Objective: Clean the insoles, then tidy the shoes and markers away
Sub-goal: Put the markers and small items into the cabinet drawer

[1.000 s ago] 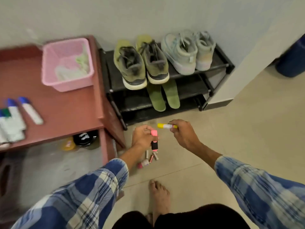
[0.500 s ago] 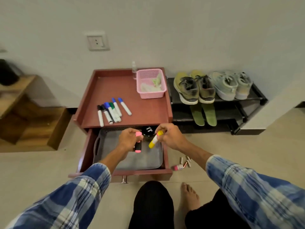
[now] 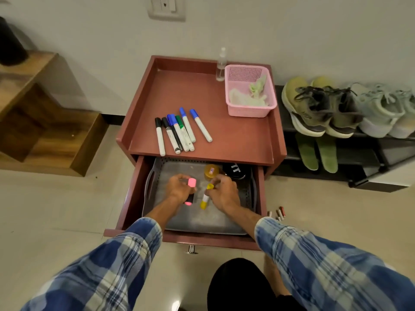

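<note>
Our left grip (image 3: 179, 190) pinches a pink marker (image 3: 191, 182) and our right grip (image 3: 223, 193) pinches a yellow marker (image 3: 204, 202), both over the gray tray (image 3: 202, 222) in the open drawer (image 3: 202, 240), with a jar (image 3: 211, 171) and black tin (image 3: 234, 170) just past them, while the pink basket (image 3: 249, 113) farther off holds rags (image 3: 246, 100).

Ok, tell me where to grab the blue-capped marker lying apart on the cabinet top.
Pinch the lone blue-capped marker by its white barrel, mid-length, from straight above. It lies flat on the cabinet top, cap towards the wall, bare surface on its right and a gap to the marker cluster on its left, so both sides are free.
</note>
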